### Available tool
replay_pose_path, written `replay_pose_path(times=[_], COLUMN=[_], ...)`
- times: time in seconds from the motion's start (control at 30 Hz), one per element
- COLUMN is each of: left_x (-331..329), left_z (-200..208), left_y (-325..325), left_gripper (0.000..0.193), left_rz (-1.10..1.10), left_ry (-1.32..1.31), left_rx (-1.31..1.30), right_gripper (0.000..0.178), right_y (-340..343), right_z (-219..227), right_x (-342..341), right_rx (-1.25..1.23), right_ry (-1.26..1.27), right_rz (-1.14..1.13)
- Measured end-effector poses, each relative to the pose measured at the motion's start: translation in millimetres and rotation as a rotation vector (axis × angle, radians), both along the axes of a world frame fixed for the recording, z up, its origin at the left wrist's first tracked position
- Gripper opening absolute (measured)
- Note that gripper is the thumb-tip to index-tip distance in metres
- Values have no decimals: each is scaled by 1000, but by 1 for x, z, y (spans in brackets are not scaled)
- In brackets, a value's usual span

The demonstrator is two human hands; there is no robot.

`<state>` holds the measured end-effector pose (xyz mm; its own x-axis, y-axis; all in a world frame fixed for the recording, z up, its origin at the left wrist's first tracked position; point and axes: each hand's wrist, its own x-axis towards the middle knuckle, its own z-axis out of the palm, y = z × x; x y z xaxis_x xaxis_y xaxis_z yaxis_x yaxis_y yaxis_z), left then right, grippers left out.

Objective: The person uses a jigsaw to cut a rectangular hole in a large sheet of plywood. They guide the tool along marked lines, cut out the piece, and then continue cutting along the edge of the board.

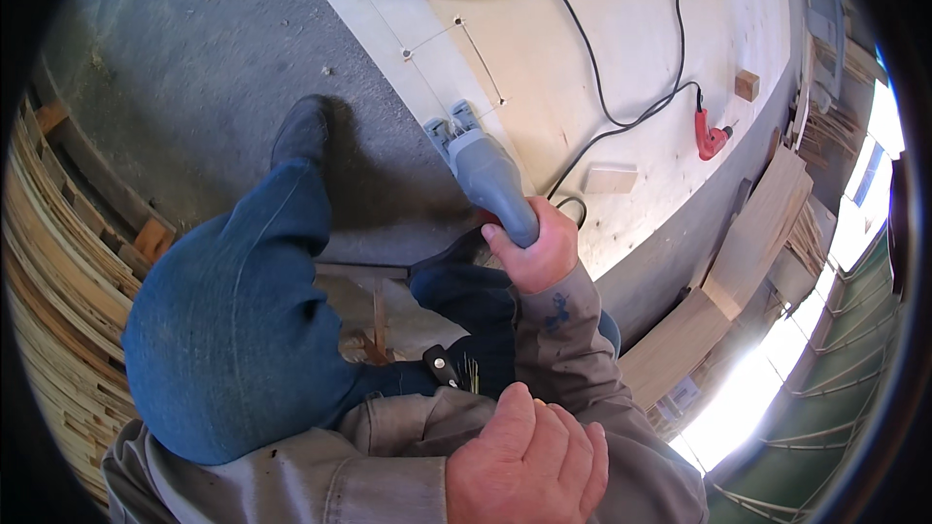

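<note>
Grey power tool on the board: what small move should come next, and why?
Probably bring the left hand forward to steady the grey power tool. Only the right hand grips it, the left is back near the body, and the tool's front sits close to holes in the pale board.

Grey jigsaw (485,170) (rounded grip), front end at edge of pale sheet (442,70) bearing holes, thin lines.
</note>
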<state>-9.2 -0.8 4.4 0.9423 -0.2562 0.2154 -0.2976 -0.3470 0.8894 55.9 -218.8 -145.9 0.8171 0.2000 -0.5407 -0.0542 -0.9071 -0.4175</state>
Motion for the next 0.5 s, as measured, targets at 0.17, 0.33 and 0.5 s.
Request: replay_pose_path(times=[0.17, 0.33, 0.5], left_x=[1, -5, -7], left_z=[3, 1, 1], left_y=[6, 2, 3], left_gripper=[38, 37, 38], left_rz=[-27, 25, 27], left_ry=[32, 7, -7], left_rx=[-17, -21, -13], right_gripper=[65, 63, 61], right_y=[3, 5, 5], right_z=[0, 0, -1], right_x=[1, 1, 1], right_rx=[-9, -3, 0], right_ry=[0, -27, -36], right_rz=[-6, 3, 6])
